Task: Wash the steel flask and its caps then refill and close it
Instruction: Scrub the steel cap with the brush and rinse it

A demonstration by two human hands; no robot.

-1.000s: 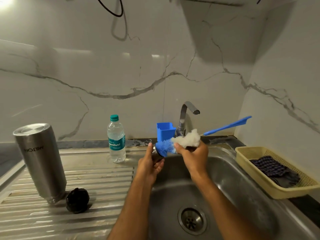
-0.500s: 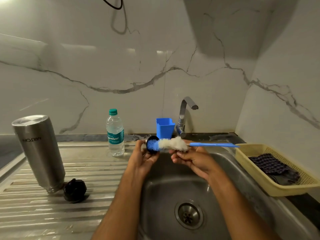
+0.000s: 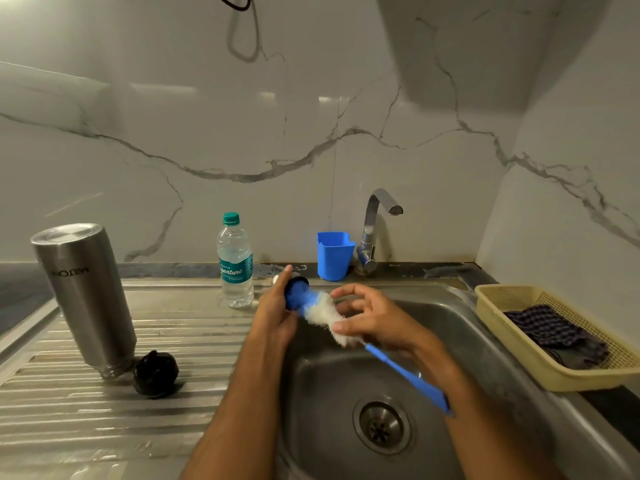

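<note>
A flask cap [image 3: 297,284] is gripped by the left hand [image 3: 277,311] over the sink [image 3: 485,341]. The bottle brush [image 3: 322,308] is pinched in the right hand [image 3: 374,317], bristles pressed into the cap.

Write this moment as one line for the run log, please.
step: scrub cap | left hand: holds cap | right hand: holds brush in cap, over sink | flask: inverted on drainboard | tap: no water seen

Blue-and-white brush [image 3: 323,308], checked cloth [image 3: 550,329]

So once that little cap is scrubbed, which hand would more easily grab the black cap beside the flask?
Probably the left hand: the black cap lies on its side by the steel flask, while the right hand holds the brush over the sink.
</note>
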